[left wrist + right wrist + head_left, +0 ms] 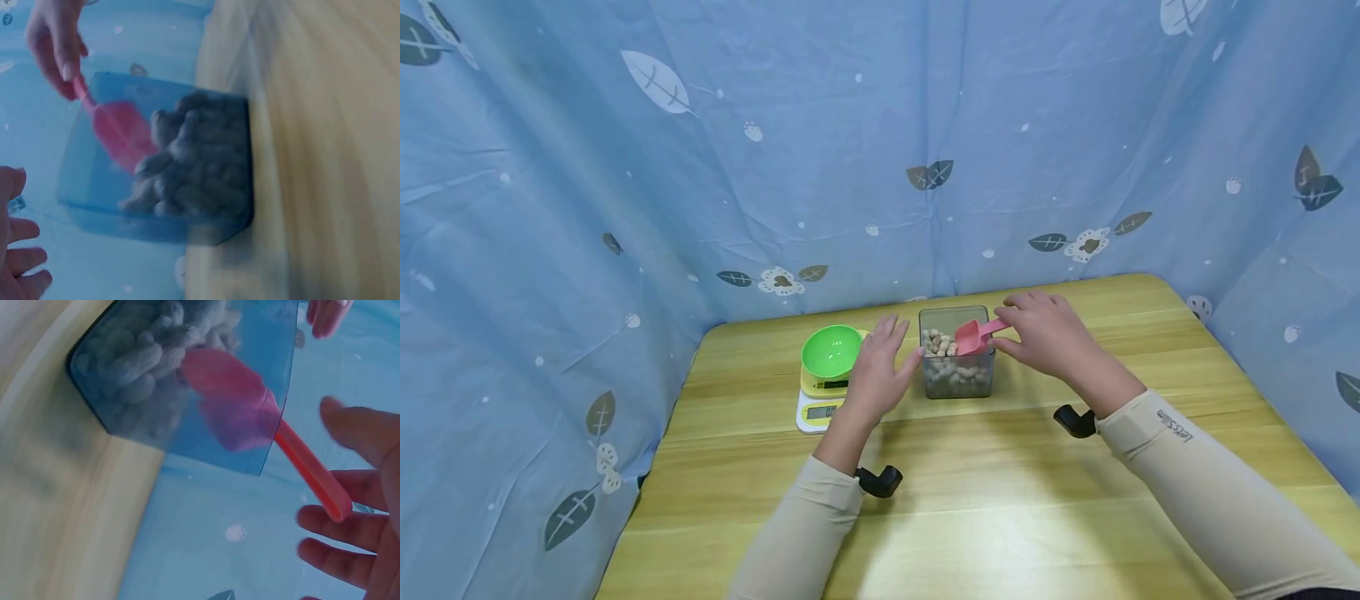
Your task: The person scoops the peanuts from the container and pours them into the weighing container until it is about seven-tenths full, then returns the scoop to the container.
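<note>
A grey see-through plastic container (958,379) holds peanuts in their shells (938,343). The pink scoop (972,337) leans over its rim, bowl against the peanuts and handle sticking out to the right. My right hand (1043,335) is at the handle's end; in the right wrist view the handle tip meets the fingers (340,526), while the thumb stands apart from it. On the other side, my left hand (880,371) has its fingers spread, the thumb tip right by the container's left rim and nothing held.
A green bowl (832,353) sits on a white and yellow kitchen scale (809,414) with a small display, left of the container and partly behind the left hand. The wooden table (970,517) meets a blue patterned curtain (865,150) behind and at both sides.
</note>
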